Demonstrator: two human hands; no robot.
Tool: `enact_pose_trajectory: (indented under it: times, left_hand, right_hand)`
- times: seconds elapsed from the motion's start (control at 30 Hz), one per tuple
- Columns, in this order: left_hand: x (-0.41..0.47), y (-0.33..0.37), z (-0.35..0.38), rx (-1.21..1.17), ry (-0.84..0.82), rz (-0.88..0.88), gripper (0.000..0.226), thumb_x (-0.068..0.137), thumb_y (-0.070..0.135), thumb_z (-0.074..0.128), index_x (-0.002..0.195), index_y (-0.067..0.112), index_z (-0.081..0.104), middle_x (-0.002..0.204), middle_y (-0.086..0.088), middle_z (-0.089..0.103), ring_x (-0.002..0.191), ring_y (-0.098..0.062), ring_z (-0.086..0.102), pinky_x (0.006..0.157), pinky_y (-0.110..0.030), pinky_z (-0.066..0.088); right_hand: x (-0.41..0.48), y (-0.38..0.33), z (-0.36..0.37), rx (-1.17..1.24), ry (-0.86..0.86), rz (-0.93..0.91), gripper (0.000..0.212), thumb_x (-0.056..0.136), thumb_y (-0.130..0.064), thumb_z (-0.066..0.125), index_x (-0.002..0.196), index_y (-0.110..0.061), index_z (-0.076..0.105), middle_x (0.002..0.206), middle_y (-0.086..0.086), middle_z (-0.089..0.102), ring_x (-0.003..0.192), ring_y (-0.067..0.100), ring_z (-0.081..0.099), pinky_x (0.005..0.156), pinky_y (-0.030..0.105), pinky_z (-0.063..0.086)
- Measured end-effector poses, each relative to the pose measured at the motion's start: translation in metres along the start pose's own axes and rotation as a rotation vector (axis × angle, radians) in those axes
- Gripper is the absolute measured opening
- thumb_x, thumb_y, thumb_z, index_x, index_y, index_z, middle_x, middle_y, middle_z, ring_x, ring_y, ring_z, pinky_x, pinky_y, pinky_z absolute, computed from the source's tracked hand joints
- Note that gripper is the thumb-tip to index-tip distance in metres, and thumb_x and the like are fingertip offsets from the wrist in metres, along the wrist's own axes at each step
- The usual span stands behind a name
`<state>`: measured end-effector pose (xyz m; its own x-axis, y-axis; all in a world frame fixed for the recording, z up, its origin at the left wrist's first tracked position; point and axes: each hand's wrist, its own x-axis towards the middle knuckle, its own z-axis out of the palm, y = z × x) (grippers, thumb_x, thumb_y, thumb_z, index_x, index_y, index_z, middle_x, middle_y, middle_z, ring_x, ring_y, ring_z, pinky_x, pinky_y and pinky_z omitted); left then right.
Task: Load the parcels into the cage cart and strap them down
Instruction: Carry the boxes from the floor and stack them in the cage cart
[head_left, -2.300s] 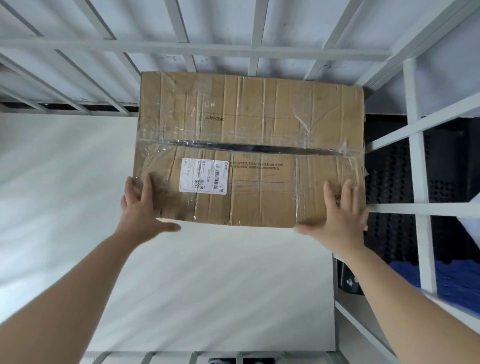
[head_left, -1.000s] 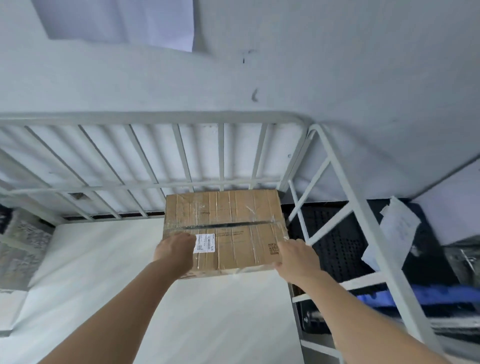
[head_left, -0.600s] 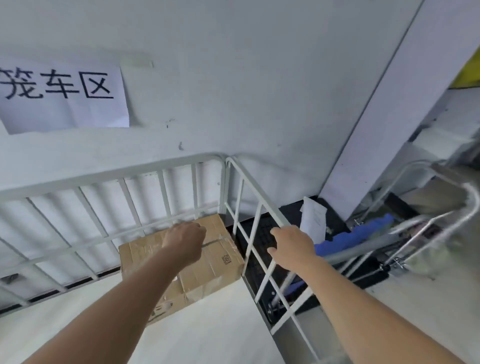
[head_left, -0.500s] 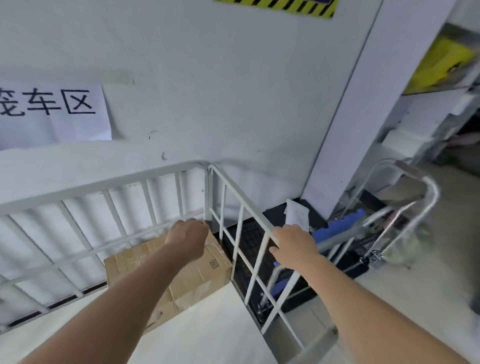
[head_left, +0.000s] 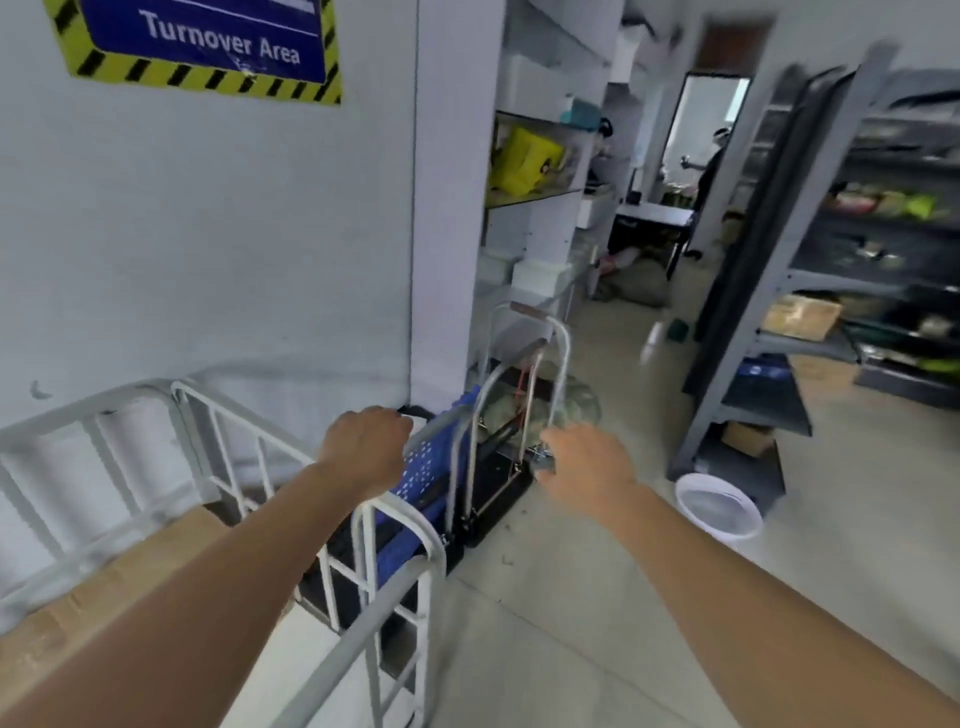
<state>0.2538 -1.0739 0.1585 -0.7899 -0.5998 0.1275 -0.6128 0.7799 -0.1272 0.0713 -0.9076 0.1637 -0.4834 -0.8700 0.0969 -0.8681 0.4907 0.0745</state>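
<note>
The brown cardboard parcel (head_left: 130, 566) lies inside the white cage cart (head_left: 249, 462) at the lower left, partly hidden by my left forearm. My left hand (head_left: 366, 447) hovers above the cart's right side rail with loosely curled fingers, holding nothing. Out over the floor to the right of the cart, my right hand (head_left: 587, 467) also holds nothing, its fingers relaxed. No strap shows in view.
A folded blue platform trolley (head_left: 441, 467) and a black one with metal handles (head_left: 519, 395) lean by the white pillar. A white bucket (head_left: 719, 512) stands on the floor. Grey shelving (head_left: 810, 291) with goods fills the right. A person stands far back by the doorway.
Both hands let go of the parcel, which stays in the cart's corner. My view swung up and right, away from the cart, and both hands came out over the rail and floor.
</note>
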Motion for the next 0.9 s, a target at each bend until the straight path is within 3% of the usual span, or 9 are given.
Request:
enact_pose_trajectory:
  times: [0.13, 0.27, 0.43, 0.67, 0.9]
  left_hand:
    - [0.011, 0.068, -0.015, -0.042, 0.048, 0.127, 0.031, 0.088, 0.021, 0.052, 0.119, 0.019, 0.055, 0.112, -0.001, 0.06, 0.104, -0.024, 0.059, 0.083, -0.034, 0.048]
    - [0.02, 0.143, -0.029, -0.08, 0.116, 0.306, 0.024, 0.089, 0.021, 0.055, 0.112, 0.015, 0.056, 0.111, -0.002, 0.059, 0.101, -0.025, 0.06, 0.078, -0.035, 0.048]
    - [0.033, 0.233, -0.03, -0.084, 0.124, 0.536, 0.027, 0.088, 0.023, 0.054, 0.114, 0.017, 0.056, 0.115, 0.0, 0.059, 0.109, -0.024, 0.058, 0.085, -0.033, 0.047]
    - [0.03, 0.36, -0.036, -0.104, 0.105, 0.821, 0.044, 0.091, 0.03, 0.054, 0.134, 0.02, 0.047, 0.134, 0.001, 0.052, 0.122, -0.022, 0.051, 0.095, -0.033, 0.045]
    - [-0.012, 0.484, -0.051, -0.137, 0.152, 1.071, 0.034, 0.094, 0.031, 0.053, 0.125, 0.018, 0.051, 0.125, 0.001, 0.055, 0.116, -0.021, 0.053, 0.09, -0.033, 0.046]
  right_hand:
    - [-0.052, 0.06, -0.01, -0.043, -0.013, 0.142, 0.033, 0.092, -0.035, 0.051, 0.12, -0.018, 0.055, 0.12, 0.006, 0.059, 0.113, 0.027, 0.054, 0.088, 0.034, 0.044]
    - [-0.109, 0.118, -0.014, -0.062, -0.011, 0.316, 0.035, 0.095, -0.035, 0.048, 0.124, -0.016, 0.052, 0.121, 0.006, 0.056, 0.115, 0.025, 0.05, 0.086, 0.034, 0.043]
    - [-0.18, 0.175, -0.014, -0.077, -0.011, 0.575, 0.04, 0.095, -0.039, 0.049, 0.131, -0.022, 0.049, 0.124, 0.002, 0.055, 0.118, 0.023, 0.05, 0.09, 0.033, 0.042]
    - [-0.284, 0.228, -0.014, -0.089, -0.032, 0.88, 0.043, 0.095, -0.04, 0.05, 0.131, -0.018, 0.049, 0.121, 0.004, 0.056, 0.114, 0.024, 0.05, 0.085, 0.034, 0.042]
    - [-0.392, 0.267, -0.011, -0.07, -0.09, 1.152, 0.035, 0.093, -0.035, 0.049, 0.124, -0.019, 0.051, 0.117, 0.004, 0.056, 0.111, 0.025, 0.05, 0.082, 0.034, 0.04]
